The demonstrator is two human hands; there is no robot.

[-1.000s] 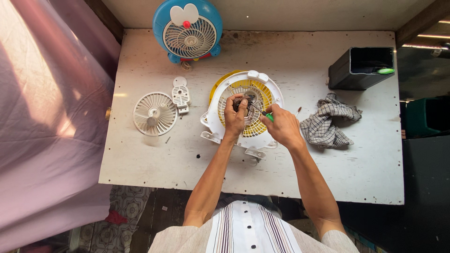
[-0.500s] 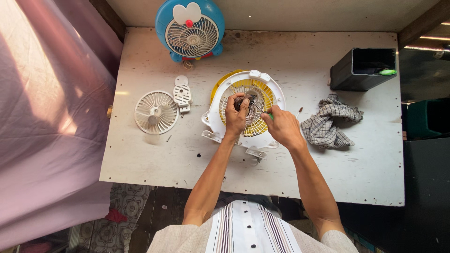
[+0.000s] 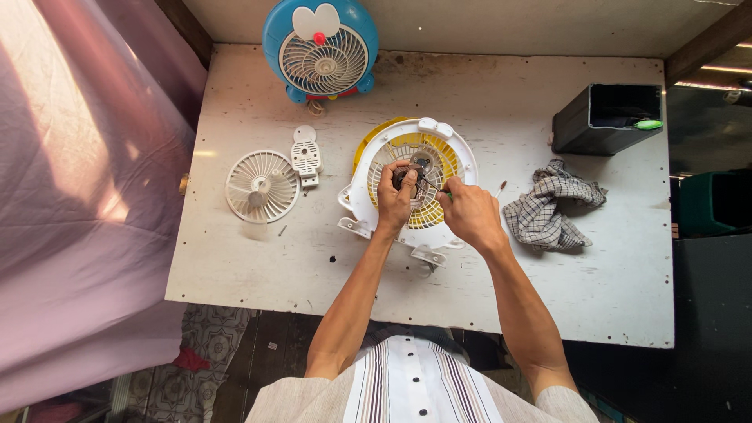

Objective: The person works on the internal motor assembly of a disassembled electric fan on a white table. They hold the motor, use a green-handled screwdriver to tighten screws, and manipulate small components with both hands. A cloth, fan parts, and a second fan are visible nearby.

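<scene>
Hands [image 3: 435, 200] on fan housing [image 3: 368, 184] — curled.

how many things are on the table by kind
Fans or fan bodies: 2, the blue fan and the white and yellow fan body under the left hand and right hand
Loose white fan parts: 2, round grille, small plate
Checked cloth: 1
Black box: 1
Total: 6

light: bright daylight, glare on pink curtain [image 3: 70, 196] | shadows: soft | focus: sharp | edges: wide-angle bowing
</scene>
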